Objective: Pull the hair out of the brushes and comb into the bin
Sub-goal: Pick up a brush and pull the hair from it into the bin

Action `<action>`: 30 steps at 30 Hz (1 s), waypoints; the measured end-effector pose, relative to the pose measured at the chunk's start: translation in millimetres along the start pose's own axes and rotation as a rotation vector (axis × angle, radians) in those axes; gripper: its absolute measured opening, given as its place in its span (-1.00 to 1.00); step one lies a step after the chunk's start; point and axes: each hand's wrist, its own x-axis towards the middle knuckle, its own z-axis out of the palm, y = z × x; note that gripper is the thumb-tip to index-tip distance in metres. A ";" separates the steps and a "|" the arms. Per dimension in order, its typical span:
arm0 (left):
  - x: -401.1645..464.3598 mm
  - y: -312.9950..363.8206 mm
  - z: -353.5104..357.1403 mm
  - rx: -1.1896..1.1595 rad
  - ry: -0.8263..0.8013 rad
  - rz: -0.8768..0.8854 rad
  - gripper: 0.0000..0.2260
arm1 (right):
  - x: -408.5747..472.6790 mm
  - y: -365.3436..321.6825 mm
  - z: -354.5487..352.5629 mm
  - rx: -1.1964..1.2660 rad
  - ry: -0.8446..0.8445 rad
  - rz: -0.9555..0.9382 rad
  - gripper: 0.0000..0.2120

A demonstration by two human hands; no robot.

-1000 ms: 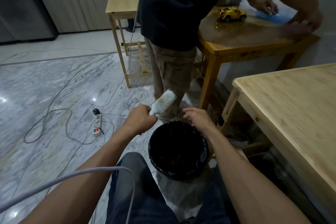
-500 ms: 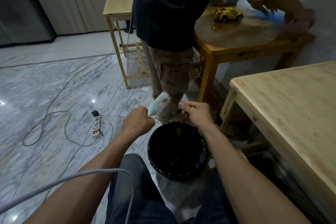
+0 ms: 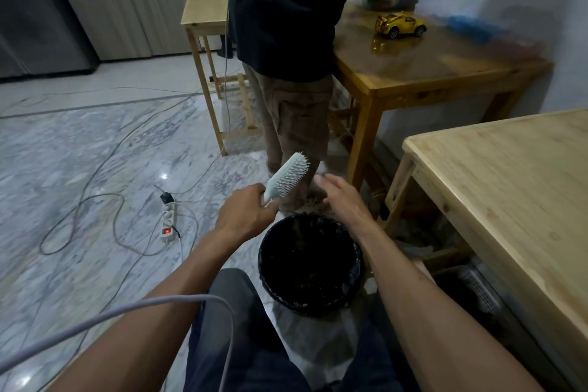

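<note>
On the marble floor at left lies a power strip (image 3: 168,222) w/ its red switch lit. Our left hand (image 3: 246,212) is clamped on the handle of the pale brush (image 3: 288,179), bristles facing right, head tilted up just beyond the bin (image 3: 310,264). Our right hand (image 3: 342,199) hovers beside it, fingers spread, holding nothing. Far right: wooden bench (image 3: 509,188).

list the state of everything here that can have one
hairbrush: held by its handle, bristles facing right, tilted up over the bin's far side
left hand: closed on the handle
right hand: open, empty, beside the bristles
bin: upright, lined, open
power strip: switch lit red
</note>
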 end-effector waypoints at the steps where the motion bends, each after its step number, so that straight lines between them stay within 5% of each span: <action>1: -0.8 2.1 -0.2 0.016 0.015 0.027 -0.77 | -1.2 -3.4 0.1 0.021 -0.028 0.007 -0.34; 4: -1.1 9.0 -0.3 0.064 0.038 0.128 -0.73 | 0.0 -9.6 -1.1 0.215 -0.134 0.031 -0.39; 10: -1.7 15.0 -0.9 0.072 0.063 0.299 -0.88 | 7.9 -8.3 7.2 0.515 -0.212 -0.015 -0.80; 18: -0.9 5.0 1.1 0.127 0.036 0.177 -0.98 | 9.3 3.0 6.7 0.153 0.012 -0.081 -0.76; 23: 1.1 -8.8 -4.2 0.197 0.076 0.024 -0.88 | 10.1 5.3 -3.0 0.259 0.104 -0.057 -0.78; 30: -1.8 -10.0 -2.9 0.136 0.058 -0.017 -0.79 | 7.1 12.8 2.3 0.002 -0.098 0.064 -0.76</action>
